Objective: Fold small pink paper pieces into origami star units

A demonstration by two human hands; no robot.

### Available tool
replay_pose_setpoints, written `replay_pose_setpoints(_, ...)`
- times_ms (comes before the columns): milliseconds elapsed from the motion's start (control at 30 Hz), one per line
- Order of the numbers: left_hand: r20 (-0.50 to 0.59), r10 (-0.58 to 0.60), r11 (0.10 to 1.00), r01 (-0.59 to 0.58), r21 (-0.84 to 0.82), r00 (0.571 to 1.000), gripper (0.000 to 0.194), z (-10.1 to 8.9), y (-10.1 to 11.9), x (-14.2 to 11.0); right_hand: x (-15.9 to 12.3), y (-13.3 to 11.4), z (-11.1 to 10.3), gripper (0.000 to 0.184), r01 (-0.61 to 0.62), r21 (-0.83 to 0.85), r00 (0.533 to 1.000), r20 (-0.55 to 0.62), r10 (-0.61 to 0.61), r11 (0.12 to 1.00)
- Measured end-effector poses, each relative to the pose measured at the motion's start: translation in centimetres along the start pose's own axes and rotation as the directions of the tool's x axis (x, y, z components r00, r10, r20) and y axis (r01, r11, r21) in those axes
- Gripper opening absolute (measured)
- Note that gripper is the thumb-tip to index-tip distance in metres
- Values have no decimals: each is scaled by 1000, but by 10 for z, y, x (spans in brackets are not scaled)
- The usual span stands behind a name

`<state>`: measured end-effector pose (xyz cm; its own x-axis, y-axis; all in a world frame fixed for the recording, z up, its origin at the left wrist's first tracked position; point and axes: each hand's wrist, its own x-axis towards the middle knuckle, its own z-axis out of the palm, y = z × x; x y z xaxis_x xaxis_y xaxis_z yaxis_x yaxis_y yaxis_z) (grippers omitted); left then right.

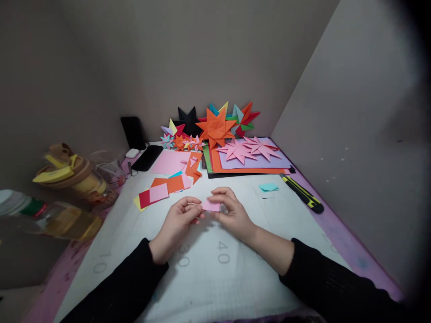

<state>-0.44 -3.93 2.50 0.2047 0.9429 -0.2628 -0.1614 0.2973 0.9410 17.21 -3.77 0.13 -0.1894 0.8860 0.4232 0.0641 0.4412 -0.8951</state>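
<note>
A small piece of pink paper [211, 206] is held between my two hands, a little above the white mat [202, 287]. My left hand [180, 217] pinches its left edge between thumb and fingers. On the other side my right hand [232, 213] has its thumb below and its fingers above the paper's right end. Ahead and to the left lie cut squares, among them a pink square [159, 193], a red square [144, 198] and an orange piece [172, 184]. A folded light-blue paper [268, 187] rests to the right of my hands.
A yellow-and-black utility knife [303, 194] lies at right. Folded paper stars, including a large orange star [217, 127] and a pink star [237, 151], stand or lie at the back by stacked coloured sheets [249, 170]. Phones [148, 158], a lidded cup [76, 175] and a bottle [57, 220] are at left.
</note>
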Motion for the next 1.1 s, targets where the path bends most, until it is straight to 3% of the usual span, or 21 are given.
replay_pose_setpoints(67,-65,113,987,-104,126,992,27,-1,-1,-1,0,2,4,62,-125,167,992,20,124,978)
replay_pose_setpoints(100,-77,166,968,-148,203,983,27,-1,-1,-2,0,3,5,69,-202,241,979,42,198,949)
replay_pose_setpoints(133,-75,207,945,-180,275,975,27,-1,-2,-3,0,3,7,66,-278,284,960,65,271,918)
replay_pose_setpoints(200,-45,259,896,-222,385,965,26,-1,-3,-5,1,2,9,39,-390,272,920,82,382,880)
replay_pose_setpoints(267,-12,294,851,-256,458,956,24,0,-4,-6,1,0,8,21,-412,206,910,45,411,888)
replay_pose_setpoints(400,37,348,783,-312,538,937,15,0,-4,-7,2,-4,6,10,-350,146,936,18,351,925)
replay_pose_setpoints(633,79,365,763,-346,546,928,12,1,0,-11,2,-2,6,7,-374,259,927,92,363,891)
replay_pose_setpoints(900,46,213,890,-214,403,976,23,3,4,-12,2,1,1,14,-262,291,965,93,246,920)
replay_pose_setpoints(1100,101,134,860,-166,482,986,26,5,9,-12,3,-4,-6,18,-119,111,978,187,97,987)
